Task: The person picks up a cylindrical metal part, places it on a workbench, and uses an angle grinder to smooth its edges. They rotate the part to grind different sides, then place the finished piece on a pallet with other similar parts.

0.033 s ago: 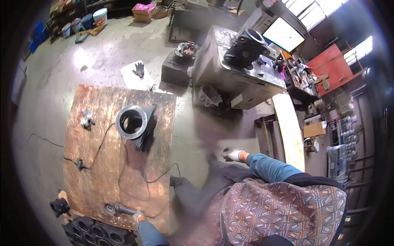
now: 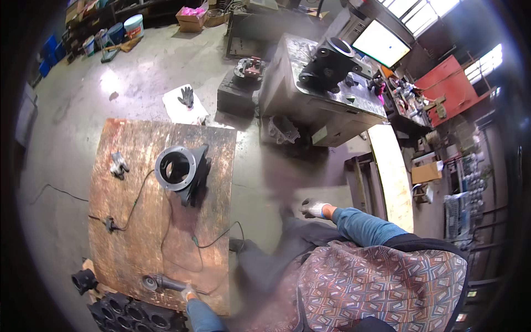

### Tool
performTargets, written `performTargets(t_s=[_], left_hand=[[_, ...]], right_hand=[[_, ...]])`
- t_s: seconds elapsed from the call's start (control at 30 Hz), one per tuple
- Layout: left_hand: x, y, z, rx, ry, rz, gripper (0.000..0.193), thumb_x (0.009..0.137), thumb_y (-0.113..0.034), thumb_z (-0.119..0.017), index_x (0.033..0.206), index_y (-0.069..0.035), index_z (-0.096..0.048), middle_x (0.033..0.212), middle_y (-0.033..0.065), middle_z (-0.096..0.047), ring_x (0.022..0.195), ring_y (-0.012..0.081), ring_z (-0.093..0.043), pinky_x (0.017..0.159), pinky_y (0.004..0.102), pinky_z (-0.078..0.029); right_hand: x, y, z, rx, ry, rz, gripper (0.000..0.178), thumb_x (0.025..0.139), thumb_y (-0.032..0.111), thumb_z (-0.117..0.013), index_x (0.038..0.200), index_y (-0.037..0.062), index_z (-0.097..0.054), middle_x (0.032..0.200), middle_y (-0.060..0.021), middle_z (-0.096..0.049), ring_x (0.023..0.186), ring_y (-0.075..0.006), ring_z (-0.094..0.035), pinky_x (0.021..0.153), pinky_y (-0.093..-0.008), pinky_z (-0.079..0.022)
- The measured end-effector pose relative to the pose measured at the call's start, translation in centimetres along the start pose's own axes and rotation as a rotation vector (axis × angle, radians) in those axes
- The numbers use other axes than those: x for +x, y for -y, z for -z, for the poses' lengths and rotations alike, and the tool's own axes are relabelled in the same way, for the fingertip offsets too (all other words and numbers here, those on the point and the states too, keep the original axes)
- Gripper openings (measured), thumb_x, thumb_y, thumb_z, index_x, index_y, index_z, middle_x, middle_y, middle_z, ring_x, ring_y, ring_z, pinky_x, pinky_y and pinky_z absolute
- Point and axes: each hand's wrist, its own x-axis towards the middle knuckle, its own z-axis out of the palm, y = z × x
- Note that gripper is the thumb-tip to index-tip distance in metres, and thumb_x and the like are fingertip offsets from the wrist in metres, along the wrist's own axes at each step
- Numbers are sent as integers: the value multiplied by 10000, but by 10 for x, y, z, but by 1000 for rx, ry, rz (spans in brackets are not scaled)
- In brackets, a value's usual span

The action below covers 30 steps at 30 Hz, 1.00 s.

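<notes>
At the near end of a worn wooden board point(image 2: 127, 243), my left hand point(image 2: 189, 292) in a pale glove grips the rear end of an angle grinder point(image 2: 168, 283). The grinder lies on the wood, its disc end point(image 2: 149, 282) pointing left. Out to the right, away from the board, my right hand point(image 2: 313, 209) hangs over the floor in a grey-and-white glove. Its fingers are loosely bent and apart, with nothing visible in them. A dark metal housing with a round flange point(image 2: 192, 166) stands farther up the board. A crumpled glove point(image 2: 118, 165) lies to its left.
Dark cast parts point(image 2: 124, 315) cluster at the board's near edge. A cable with a plug connection point(image 2: 109, 223) crosses the board. Ahead stands a metal cabinet point(image 2: 282, 83) carrying another dark casting point(image 2: 329, 66). A black glove point(image 2: 186, 97) lies on a white sheet on the floor.
The view has shifted very slightly. My left hand stays on the grinder, and my right hand holds the same place.
</notes>
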Motion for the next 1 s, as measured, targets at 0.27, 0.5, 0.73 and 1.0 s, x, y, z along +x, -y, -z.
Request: performTargets(t_s=[0.27, 0.5, 0.73, 1.0], left_hand=[[-156, 1, -41, -159, 46, -41, 550, 895, -484, -755, 1126, 13, -703, 979, 162, -737, 864, 289, -700, 757, 434, -543], [-306, -105, -148, -336, 348, -351, 340, 986, -375, -685, 950, -37, -659, 730, 120, -658, 538, 260, -615, 483, 413, -510], [-459, -338, -156, -613, 534, -590, 354, 1016, -318, -668, 1241, -45, -661, 898, 71, -712, 661, 160, -635, 580, 311, -521], [-590, -628, -134, -788, 790, -819, 483, 1039, -347, -630, 1368, 2, -566, 1121, 197, -728, 879, 273, -737, 713, 380, -620]], right_hand=[[30, -102, 90, 69, 125, 284, 320, 977, 289, -667, 1139, 19, -612, 963, -114, -706, 758, -220, -706, 650, -345, -570], [15, -172, 197, 716, -17, -147, 328, 1015, 308, -619, 1200, 37, -618, 1067, -141, -726, 843, -270, -742, 705, -396, -606], [19, -136, 305, 1066, -191, -27, 451, 1002, 319, -664, 1341, 41, -561, 1117, -165, -730, 887, -269, -741, 750, -407, -611], [24, 11, 446, 1177, -361, 343, 460, 1027, 350, -629, 1339, 15, -579, 1087, -146, -736, 864, -244, -740, 761, -375, -601]])
